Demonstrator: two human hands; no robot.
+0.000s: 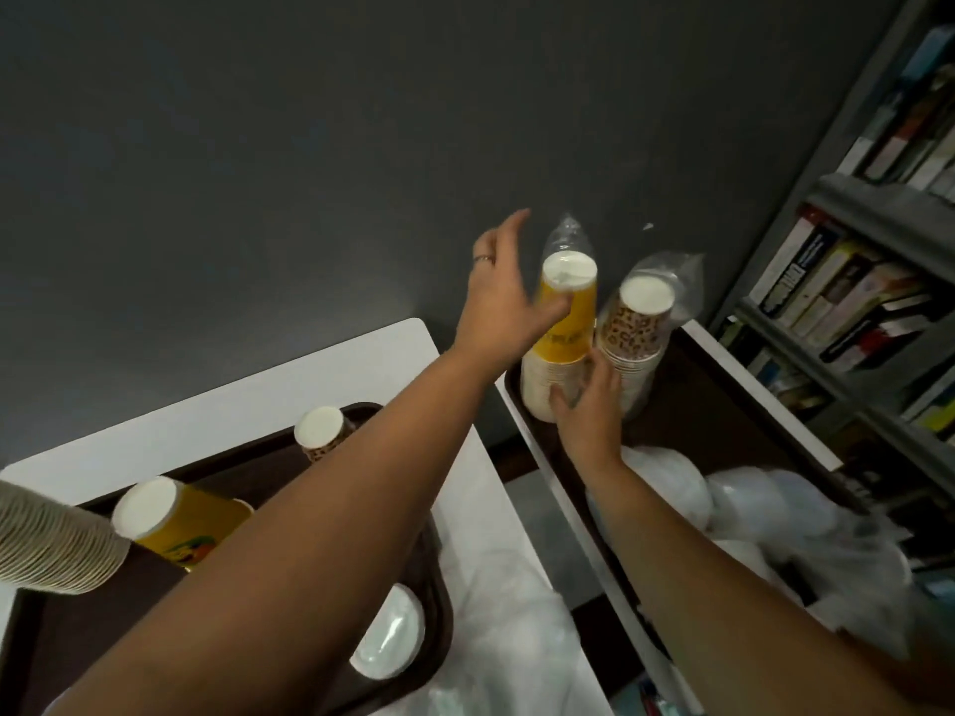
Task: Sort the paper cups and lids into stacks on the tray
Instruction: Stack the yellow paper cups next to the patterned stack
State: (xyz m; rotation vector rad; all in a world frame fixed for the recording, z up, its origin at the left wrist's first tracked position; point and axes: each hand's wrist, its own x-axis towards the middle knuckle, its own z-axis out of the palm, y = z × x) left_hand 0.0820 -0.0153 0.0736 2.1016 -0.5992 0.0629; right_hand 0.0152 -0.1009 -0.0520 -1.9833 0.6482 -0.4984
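Yellow cup stack (566,323), print unreadable: left hand (504,297) spread against it, right hand (589,405) gripping its base.

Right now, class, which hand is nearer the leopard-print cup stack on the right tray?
The right hand, at the foot of the leopard-print cup stack. The left hand is beyond the yellow stack.
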